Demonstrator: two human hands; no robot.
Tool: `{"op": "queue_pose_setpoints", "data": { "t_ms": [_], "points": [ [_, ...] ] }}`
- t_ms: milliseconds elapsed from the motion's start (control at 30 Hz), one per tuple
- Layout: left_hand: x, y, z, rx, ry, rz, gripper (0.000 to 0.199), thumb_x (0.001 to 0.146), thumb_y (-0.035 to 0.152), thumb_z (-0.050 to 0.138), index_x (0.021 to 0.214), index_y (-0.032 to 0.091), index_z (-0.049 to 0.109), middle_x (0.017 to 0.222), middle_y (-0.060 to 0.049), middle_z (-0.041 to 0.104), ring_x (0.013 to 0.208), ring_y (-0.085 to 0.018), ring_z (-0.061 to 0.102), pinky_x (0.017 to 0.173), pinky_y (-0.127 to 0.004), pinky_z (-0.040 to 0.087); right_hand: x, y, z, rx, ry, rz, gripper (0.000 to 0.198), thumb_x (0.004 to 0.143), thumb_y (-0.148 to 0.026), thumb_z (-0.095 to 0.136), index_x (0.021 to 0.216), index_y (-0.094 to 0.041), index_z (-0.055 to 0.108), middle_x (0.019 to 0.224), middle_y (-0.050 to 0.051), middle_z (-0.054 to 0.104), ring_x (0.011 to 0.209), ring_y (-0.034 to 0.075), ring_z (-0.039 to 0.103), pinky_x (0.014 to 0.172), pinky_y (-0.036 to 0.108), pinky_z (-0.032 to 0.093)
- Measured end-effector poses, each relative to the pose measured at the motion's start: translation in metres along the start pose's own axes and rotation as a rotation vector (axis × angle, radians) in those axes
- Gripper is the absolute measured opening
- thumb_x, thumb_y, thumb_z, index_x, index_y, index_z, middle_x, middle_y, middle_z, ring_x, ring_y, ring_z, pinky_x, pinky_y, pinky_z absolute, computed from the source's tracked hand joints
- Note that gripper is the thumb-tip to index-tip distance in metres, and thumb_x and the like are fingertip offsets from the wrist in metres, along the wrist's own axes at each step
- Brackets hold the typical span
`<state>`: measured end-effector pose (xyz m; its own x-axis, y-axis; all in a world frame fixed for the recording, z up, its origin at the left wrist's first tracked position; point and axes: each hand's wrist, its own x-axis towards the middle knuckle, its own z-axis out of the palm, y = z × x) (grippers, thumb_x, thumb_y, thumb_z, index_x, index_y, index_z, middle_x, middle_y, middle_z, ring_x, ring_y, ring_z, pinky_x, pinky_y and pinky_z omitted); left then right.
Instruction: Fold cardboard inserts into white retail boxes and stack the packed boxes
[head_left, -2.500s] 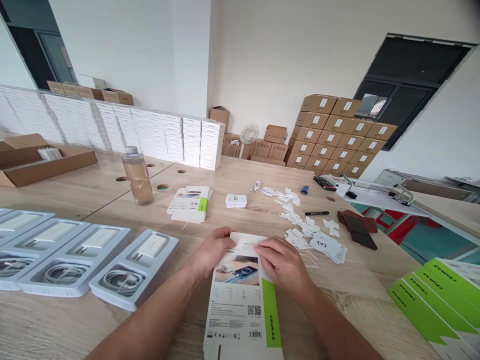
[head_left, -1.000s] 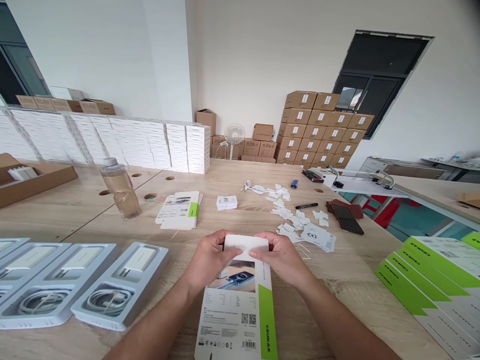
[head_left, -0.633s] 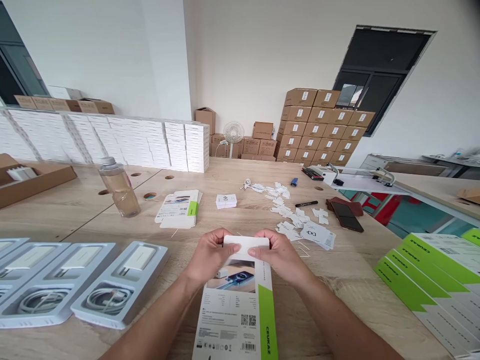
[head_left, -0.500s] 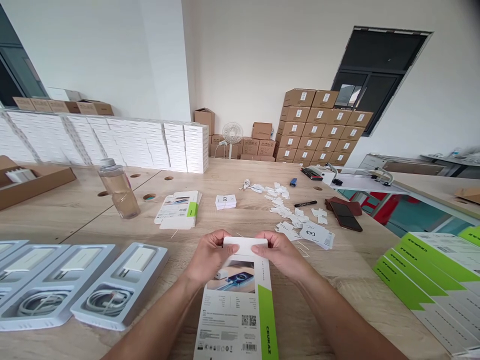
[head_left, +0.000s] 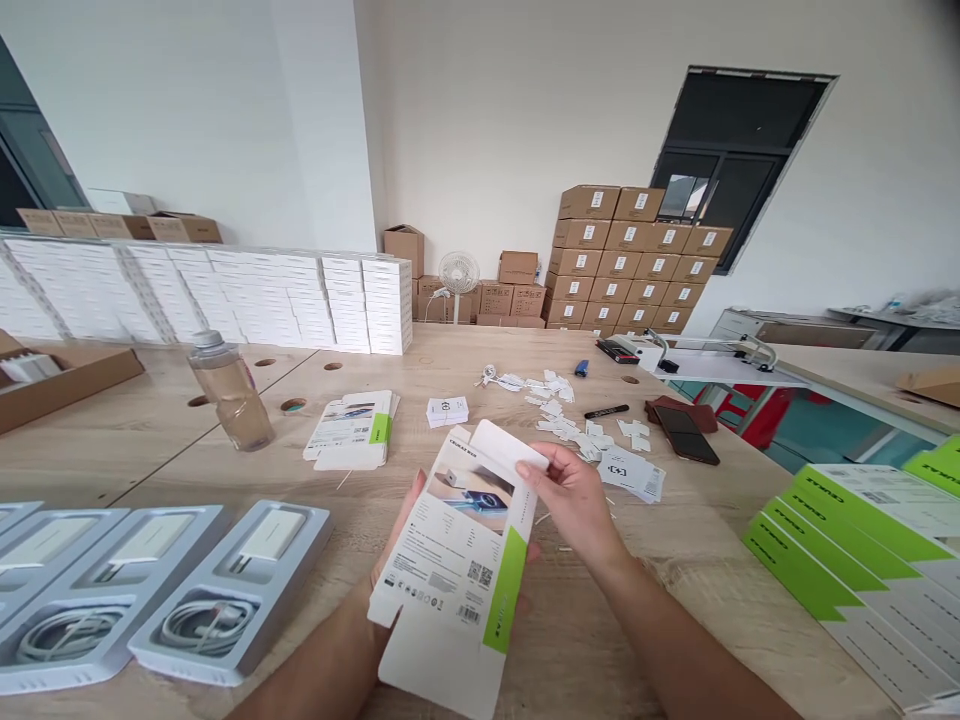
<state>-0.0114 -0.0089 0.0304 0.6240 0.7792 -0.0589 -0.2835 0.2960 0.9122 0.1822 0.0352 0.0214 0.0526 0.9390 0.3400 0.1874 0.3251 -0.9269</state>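
Observation:
A flat, unfolded charger box (head_left: 450, 530), white with a green band and a printed phone picture, is tilted between my hands above the table. My left hand (head_left: 401, 535) supports it from behind at its left side; most of those fingers are hidden under the card. At the upper right, my right hand (head_left: 574, 495) pinches the box's edge near its white end flap, thumb on top. Left of my arms lie grey trays (head_left: 232, 590), each with a white charger and a coiled cable. More flat boxes (head_left: 352, 430) lie in a stack beyond my left hand.
A water bottle (head_left: 231, 390) stands at the left. Ahead are a small card stack (head_left: 448, 411), paper scraps (head_left: 555, 405), loose cards (head_left: 631, 473) and a phone (head_left: 686, 433). Folded green-white boxes (head_left: 840, 560) are piled at the right. White boxes (head_left: 262, 300) form a wall behind.
The box has turned and tilted, its lower end flap now showing. My left hand has moved from the top flap to behind the box; my right hand has shifted to its upper right edge.

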Motion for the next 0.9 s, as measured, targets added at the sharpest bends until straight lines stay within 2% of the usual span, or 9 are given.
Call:
{"op": "queue_pose_setpoints", "data": {
  "t_ms": [100, 167, 267, 400, 533, 600, 700, 800, 900],
  "points": [
    [-0.003, 0.002, 0.004, -0.240, 0.019, -0.101, 0.097, 0.061, 0.091, 0.010, 0.100, 0.021, 0.065, 0.097, -0.017, 0.066, 0.088, -0.034, 0.060, 0.075, -0.048, 0.041, -0.008, -0.011, 0.002, -0.311, 0.045, -0.244, 0.027, 0.078, -0.037, 0.066, 0.102, -0.025, 0.064, 0.112, 0.008, 0.059, 0.106, 0.027, 0.052, 0.091, 0.041, 0.041],
    [-0.007, 0.003, 0.004, -0.361, -0.028, -0.121, 0.086, 0.065, 0.087, 0.023, 0.101, 0.020, 0.065, 0.094, -0.016, 0.066, 0.091, -0.034, 0.059, 0.077, -0.048, 0.041, -0.014, -0.019, 0.004, -0.376, -0.058, -0.292, 0.026, 0.080, -0.037, 0.063, 0.104, -0.027, 0.063, 0.112, 0.008, 0.058, 0.109, 0.026, 0.049, 0.091, 0.040, 0.041],
    [-0.009, 0.000, -0.004, -0.416, -0.139, -0.181, 0.072, 0.066, 0.076, 0.045, 0.105, 0.019, 0.064, 0.098, -0.015, 0.066, 0.095, -0.033, 0.059, 0.082, -0.045, 0.041, -0.018, -0.026, 0.003, -0.304, -0.235, -0.167, 0.023, 0.081, -0.042, 0.062, 0.097, -0.026, 0.062, 0.099, 0.005, 0.060, 0.096, 0.023, 0.053, 0.080, 0.035, 0.044],
    [-0.006, -0.008, -0.017, -0.404, -0.126, -0.247, 0.065, 0.067, 0.063, 0.055, 0.106, 0.012, 0.064, 0.101, -0.017, 0.067, 0.089, -0.031, 0.063, 0.082, -0.042, 0.043, -0.011, -0.024, -0.006, -0.152, -0.286, -0.065, 0.027, 0.075, -0.046, 0.068, 0.076, -0.021, 0.057, 0.091, 0.002, 0.060, 0.085, 0.018, 0.053, 0.077, 0.030, 0.042],
    [0.000, -0.006, -0.023, -0.407, 0.014, -0.202, 0.047, 0.076, 0.045, 0.057, 0.106, 0.008, 0.065, 0.097, -0.017, 0.069, 0.087, -0.027, 0.065, 0.083, -0.039, 0.045, -0.006, -0.016, -0.009, 0.012, -0.185, 0.045, 0.046, 0.072, -0.048, 0.071, 0.111, -0.027, 0.057, 0.124, 0.004, 0.055, 0.098, 0.020, 0.055, 0.076, 0.029, 0.044],
    [0.002, -0.004, -0.024, -0.332, 0.089, -0.122, 0.042, 0.079, 0.039, 0.059, 0.109, 0.010, 0.065, 0.097, -0.015, 0.070, 0.085, -0.026, 0.066, 0.082, -0.037, 0.046, -0.006, -0.013, -0.007, 0.080, -0.318, 0.197, 0.052, 0.079, -0.055, 0.060, 0.122, -0.027, 0.054, 0.111, 0.006, 0.064, 0.088, 0.020, 0.060, 0.065, 0.027, 0.045],
    [0.005, -0.001, -0.026, -0.025, 0.235, 0.050, 0.039, 0.081, 0.038, 0.061, 0.111, 0.013, 0.065, 0.102, -0.013, 0.070, 0.090, -0.027, 0.065, 0.083, -0.037, 0.046, -0.007, -0.008, -0.003, 0.115, -0.505, 0.277, 0.049, 0.086, -0.059, 0.047, 0.108, -0.021, 0.067, 0.086, 0.005, 0.071, 0.075, 0.020, 0.063, 0.061, 0.028, 0.045],
    [0.005, 0.000, -0.030, 0.389, 0.432, 0.178, 0.035, 0.083, 0.043, 0.058, 0.102, 0.015, 0.069, 0.099, -0.010, 0.071, 0.093, -0.027, 0.064, 0.084, -0.034, 0.045, -0.010, -0.005, 0.003, 0.112, -0.448, 0.172, 0.043, 0.085, -0.056, 0.051, 0.104, -0.022, 0.070, 0.089, 0.004, 0.072, 0.081, 0.022, 0.065, 0.071, 0.032, 0.048],
    [0.005, 0.000, -0.032, 0.538, 0.590, 0.282, 0.038, 0.084, 0.047, 0.055, 0.106, 0.018, 0.065, 0.095, -0.008, 0.071, 0.089, -0.025, 0.065, 0.078, -0.032, 0.047, -0.014, -0.003, 0.010, 0.159, -0.433, 0.186, 0.042, 0.085, -0.054, 0.052, 0.107, -0.022, 0.069, 0.092, 0.005, 0.073, 0.083, 0.024, 0.066, 0.075, 0.036, 0.049]
  ]
}}
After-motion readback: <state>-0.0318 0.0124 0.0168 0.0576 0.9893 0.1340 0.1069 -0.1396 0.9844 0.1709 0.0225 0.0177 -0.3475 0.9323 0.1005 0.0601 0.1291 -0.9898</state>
